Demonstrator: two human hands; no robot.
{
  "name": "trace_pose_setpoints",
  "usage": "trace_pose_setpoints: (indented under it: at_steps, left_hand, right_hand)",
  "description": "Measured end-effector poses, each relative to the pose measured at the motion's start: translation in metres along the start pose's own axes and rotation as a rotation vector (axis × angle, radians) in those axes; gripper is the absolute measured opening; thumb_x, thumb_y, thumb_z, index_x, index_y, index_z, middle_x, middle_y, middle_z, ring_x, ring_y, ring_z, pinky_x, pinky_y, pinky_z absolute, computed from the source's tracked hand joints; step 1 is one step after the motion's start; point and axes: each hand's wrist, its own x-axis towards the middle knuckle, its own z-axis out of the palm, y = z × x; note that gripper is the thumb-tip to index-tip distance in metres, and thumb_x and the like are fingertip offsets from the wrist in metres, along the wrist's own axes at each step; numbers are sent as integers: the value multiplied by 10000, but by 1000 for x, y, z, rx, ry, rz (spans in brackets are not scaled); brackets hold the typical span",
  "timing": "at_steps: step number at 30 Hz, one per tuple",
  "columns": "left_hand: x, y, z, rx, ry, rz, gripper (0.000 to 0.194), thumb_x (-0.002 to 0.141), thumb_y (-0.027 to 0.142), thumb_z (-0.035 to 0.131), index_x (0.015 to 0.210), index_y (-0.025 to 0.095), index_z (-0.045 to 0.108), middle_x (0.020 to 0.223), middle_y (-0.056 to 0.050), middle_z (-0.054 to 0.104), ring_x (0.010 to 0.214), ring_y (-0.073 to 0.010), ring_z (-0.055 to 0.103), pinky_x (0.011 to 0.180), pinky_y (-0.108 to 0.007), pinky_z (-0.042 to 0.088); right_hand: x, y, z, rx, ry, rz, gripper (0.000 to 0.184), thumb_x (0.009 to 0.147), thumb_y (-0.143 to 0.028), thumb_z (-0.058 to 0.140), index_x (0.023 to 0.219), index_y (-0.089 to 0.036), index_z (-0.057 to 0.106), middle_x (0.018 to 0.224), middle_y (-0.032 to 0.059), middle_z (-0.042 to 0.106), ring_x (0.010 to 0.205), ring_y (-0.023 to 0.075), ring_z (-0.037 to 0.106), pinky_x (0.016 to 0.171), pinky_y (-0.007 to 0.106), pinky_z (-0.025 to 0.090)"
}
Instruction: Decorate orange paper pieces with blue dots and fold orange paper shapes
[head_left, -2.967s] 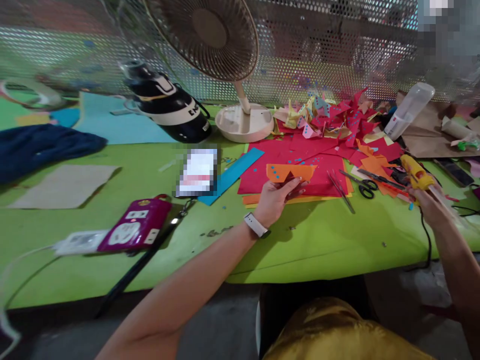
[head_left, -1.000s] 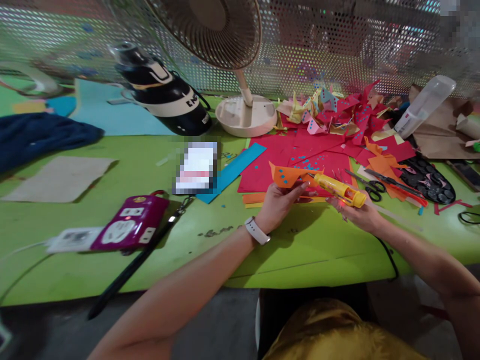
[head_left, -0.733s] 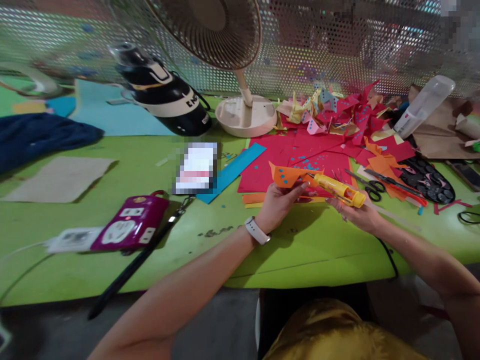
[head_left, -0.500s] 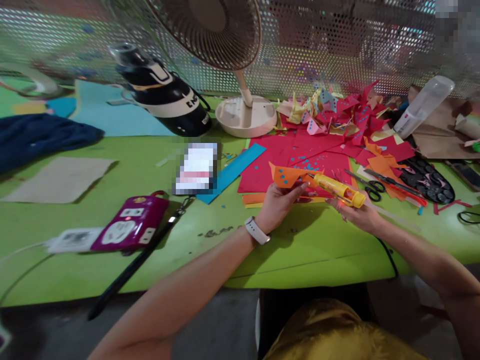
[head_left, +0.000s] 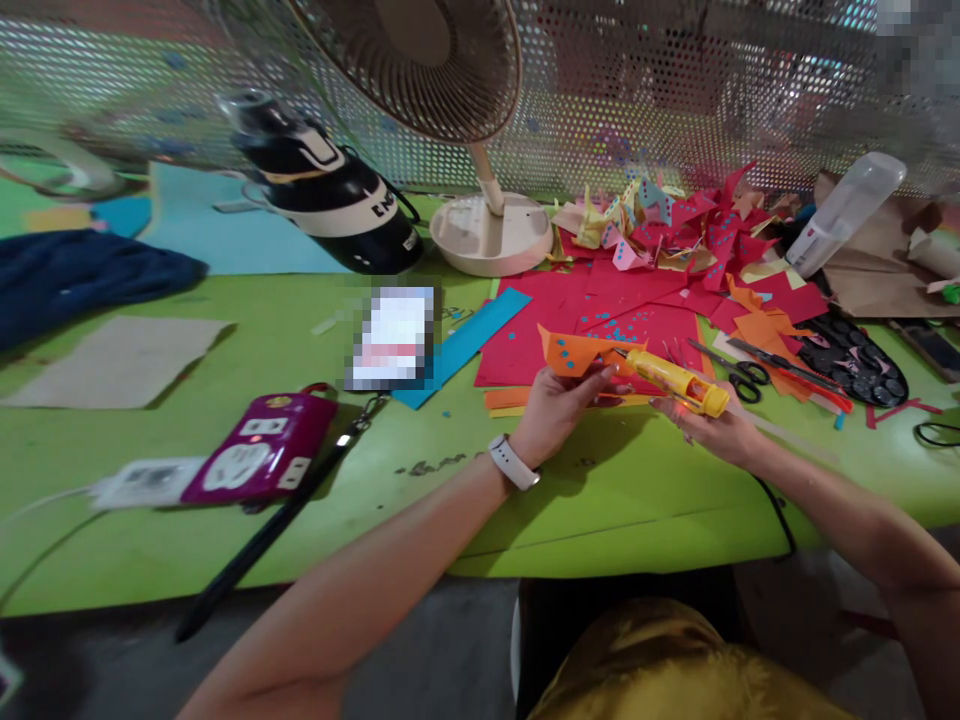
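Observation:
My left hand [head_left: 553, 412], with a white watch on the wrist, is closed on a folded orange paper piece [head_left: 576, 353] dotted with blue, held just above the red paper sheets [head_left: 585, 310]. My right hand [head_left: 712, 430] grips a yellow hot glue gun [head_left: 676, 380], whose nozzle points left and touches the orange piece's right edge. The gun's black cord runs off the table's front edge.
Black scissors [head_left: 739, 371] lie right of the gun on a green table [head_left: 660, 490]. Behind are a heap of folded paper shapes [head_left: 675, 230], a standing fan [head_left: 491, 232], a black-and-white bottle [head_left: 330, 190], a blue paper strip [head_left: 463, 344] and a magenta power strip [head_left: 251, 460].
Three seconds ago my right hand held the glue gun far to the right; it has come left to the orange piece. Over the last second both hands stay nearly still.

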Motion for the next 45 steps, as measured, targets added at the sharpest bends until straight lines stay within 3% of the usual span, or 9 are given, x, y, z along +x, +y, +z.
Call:
trace_pose_setpoints:
  at_steps: [13, 20, 36, 41, 45]
  left_hand:
    - [1, 0, -1, -3, -19, 5, 359, 660, 428, 864, 870, 176, 716, 814, -32, 756, 701, -191, 749, 637, -294, 623]
    - [1, -2, -1, 18, -16, 9, 364, 674, 430, 852, 878, 165, 708, 841, -56, 762, 732, -219, 755, 649, -320, 626]
    - [1, -1, 0, 30, 8, 44, 403, 647, 471, 865, 871, 165, 727, 805, -53, 764, 710, -226, 758, 645, -325, 642]
    - [1, 0, 2, 85, 53, 121, 459, 604, 515, 878, 863, 160, 747, 805, -50, 776, 726, -236, 757, 703, -363, 664]
    - [3, 0, 1, 120, 60, 141, 439, 618, 519, 866, 842, 162, 745, 781, -39, 771, 692, -227, 753, 696, -359, 665]
  right_hand:
    - [0, -4, 0, -26, 2, -13, 342, 786, -505, 715, 743, -211, 547, 539, -57, 486, 398, 79, 437, 362, 222, 377]
    - [0, -6, -1, -44, 3, -14, 398, 771, -561, 711, 707, -211, 531, 545, -51, 483, 415, 81, 441, 366, 224, 371]
    - [-1, -2, -1, -87, 2, -53, 350, 809, -525, 683, 737, -200, 575, 569, -32, 515, 438, 95, 454, 394, 244, 394]
    - [-1, 1, -2, -170, 7, -109, 332, 857, -516, 641, 750, -209, 577, 574, -34, 503, 467, 102, 459, 432, 247, 395]
    - [-1, 4, -4, -365, 26, -251, 326, 916, -475, 576, 727, -218, 508, 614, -18, 505, 506, 111, 463, 487, 259, 402]
